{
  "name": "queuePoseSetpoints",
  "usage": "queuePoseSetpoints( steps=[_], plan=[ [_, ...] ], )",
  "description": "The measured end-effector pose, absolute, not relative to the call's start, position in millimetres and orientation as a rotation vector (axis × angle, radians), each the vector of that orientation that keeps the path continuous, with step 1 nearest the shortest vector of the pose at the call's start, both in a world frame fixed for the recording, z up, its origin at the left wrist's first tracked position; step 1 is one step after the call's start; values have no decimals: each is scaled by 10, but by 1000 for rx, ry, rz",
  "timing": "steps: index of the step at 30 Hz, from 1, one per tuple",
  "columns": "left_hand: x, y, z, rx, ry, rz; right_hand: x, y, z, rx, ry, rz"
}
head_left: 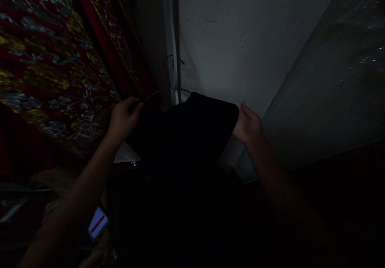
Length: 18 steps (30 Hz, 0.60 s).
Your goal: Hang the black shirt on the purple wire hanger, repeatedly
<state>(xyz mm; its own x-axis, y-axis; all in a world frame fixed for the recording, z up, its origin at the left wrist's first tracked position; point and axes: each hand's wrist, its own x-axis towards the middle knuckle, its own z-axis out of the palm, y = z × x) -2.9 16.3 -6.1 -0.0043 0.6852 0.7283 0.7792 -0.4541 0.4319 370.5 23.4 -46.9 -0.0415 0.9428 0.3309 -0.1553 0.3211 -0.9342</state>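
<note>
A black garment [183,131] hangs on a thin purple wire hanger [169,84] in the middle of the view. Its hook rises beside a narrow pale upright strip. My left hand [124,115] is closed on the garment's left shoulder, thumb and fingers pinching the cloth. At the other shoulder, my right hand [247,123] grips the garment's edge, with its thumb raised and some fingers hidden behind the cloth. The lower part of the garment merges into deep shadow, so its full shape is hidden.
Red cloth with gold and silver embroidery [48,71] covers the left side. Behind the hanger is a pale wall [234,39]; a sheet of clear plastic [331,83] hangs at right. A lit phone-like screen [98,223] lies at lower left among dim clutter.
</note>
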Motion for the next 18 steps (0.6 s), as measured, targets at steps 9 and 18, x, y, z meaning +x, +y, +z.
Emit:
queuePoseSetpoints(
  steps=[9, 18],
  plan=[
    [-57, 319, 59, -2109, -1698, -1539, 3229, -50, 52, -765, -1502, 979],
    [351, -193, -121, -2613, -1075, -1616, 2955, -95, -672, -715, -2022, 1127]
  ],
)
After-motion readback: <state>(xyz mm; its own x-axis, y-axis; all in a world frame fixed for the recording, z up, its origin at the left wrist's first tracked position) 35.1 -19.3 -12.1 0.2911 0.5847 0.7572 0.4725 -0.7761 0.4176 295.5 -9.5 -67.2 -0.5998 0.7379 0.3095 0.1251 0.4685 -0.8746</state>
